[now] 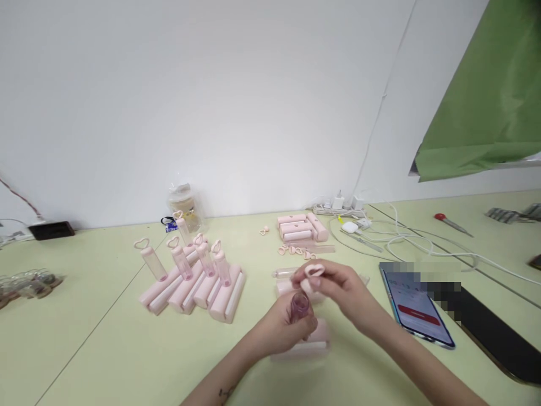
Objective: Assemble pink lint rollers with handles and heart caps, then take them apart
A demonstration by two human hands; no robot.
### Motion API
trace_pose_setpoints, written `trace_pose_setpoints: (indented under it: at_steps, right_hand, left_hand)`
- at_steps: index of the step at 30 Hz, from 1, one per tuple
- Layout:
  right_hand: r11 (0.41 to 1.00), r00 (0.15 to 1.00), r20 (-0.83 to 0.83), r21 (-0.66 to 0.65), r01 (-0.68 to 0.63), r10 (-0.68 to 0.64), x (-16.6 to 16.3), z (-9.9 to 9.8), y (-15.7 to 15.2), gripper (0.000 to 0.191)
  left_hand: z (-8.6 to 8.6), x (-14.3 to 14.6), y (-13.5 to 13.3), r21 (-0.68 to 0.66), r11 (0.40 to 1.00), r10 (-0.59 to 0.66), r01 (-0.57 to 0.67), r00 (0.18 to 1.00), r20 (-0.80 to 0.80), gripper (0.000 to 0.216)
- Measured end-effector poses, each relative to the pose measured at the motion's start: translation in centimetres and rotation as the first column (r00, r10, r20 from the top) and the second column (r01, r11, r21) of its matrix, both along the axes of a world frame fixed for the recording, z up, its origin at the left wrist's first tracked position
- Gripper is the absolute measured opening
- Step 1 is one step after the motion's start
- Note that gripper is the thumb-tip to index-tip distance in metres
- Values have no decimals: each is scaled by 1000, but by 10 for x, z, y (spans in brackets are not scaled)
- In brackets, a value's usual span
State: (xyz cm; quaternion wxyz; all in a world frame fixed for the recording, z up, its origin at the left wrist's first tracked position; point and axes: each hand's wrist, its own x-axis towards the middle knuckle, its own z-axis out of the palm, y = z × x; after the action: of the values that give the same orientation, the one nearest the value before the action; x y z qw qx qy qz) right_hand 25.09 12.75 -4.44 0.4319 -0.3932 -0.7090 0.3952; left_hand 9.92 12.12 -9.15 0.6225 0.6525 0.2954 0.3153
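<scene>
My left hand [284,327] is closed around a clear pinkish tube [300,303], its open mouth facing up. Just above that mouth, my right hand [338,285] pinches a pale pink cap with a heart-shaped loop [313,272]. Cap and tube look slightly apart. Under my hands lies a pink roller-like piece [319,338], partly hidden. More loose heart-loop caps [296,250] lie beyond my hands, near clear tubes [285,273]. To the left stand several assembled pink pieces [226,299], each with a capped clear tube rising from it.
A stack of pink pieces [298,228] sits toward the wall. At the right are a phone with a lit screen [416,307], a dark phone-like slab [494,332], white cables [416,254] and a red-handled tool [452,223]. A plastic-wrapped jar [185,206] stands back left.
</scene>
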Motion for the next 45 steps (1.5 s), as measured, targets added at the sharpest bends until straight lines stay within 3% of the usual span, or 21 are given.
trace_pose_setpoints:
  at_steps: [4,11,14,20,23,27,31,36,40,42,45]
  right_hand:
    - [999,998,61,40,-25,22,-19,3,-19,15]
    - [991,984,174,118,-59,38,-14,-1,-15,10]
    - [994,994,104,102,-29,18,-16,-3,-16,11]
    - [996,996,-65,-71,58,-62,-19,-15,-17,20]
    - [996,996,-26,-14,82,-83,-16,-20,-16,21]
    - [998,1000,15,64,-27,27,-9,-17,-13,20]
    - [982,983,0,31,-185,186,-6,-8,-7,15]
    - [936,938,4,-61,-346,347,-9,-6,-7,24]
    - [943,942,-48,13,-333,333,-14,-13,-8,24]
    - [949,948,-60,58,-309,312,-16,-16,-8,24]
    - [954,952,-79,77,-290,296,-18,-20,-9,25]
  left_hand:
    - [1,1,0,13,1000,0,0,1000,0,11]
    - [11,-1,-2,72,997,3,-2,1000,-20,16]
    - [9,-1,-1,55,998,-17,17,1000,5,16]
    - [5,-1,-1,-9,999,-40,40,999,5,13]
    - [9,-1,-3,-6,1000,-13,13,1000,1,12]
    - [15,-1,-5,11,1000,-24,24,1000,1,14]
    - [13,-1,-2,25,998,-62,62,998,18,16]
    - [10,-4,-2,33,999,-38,39,998,-50,13]
    - [13,-8,-3,61,997,-45,46,999,-14,6]
    - [15,-8,-5,63,997,-40,35,996,85,19]
    - [15,0,-10,-24,997,74,-70,963,261,40]
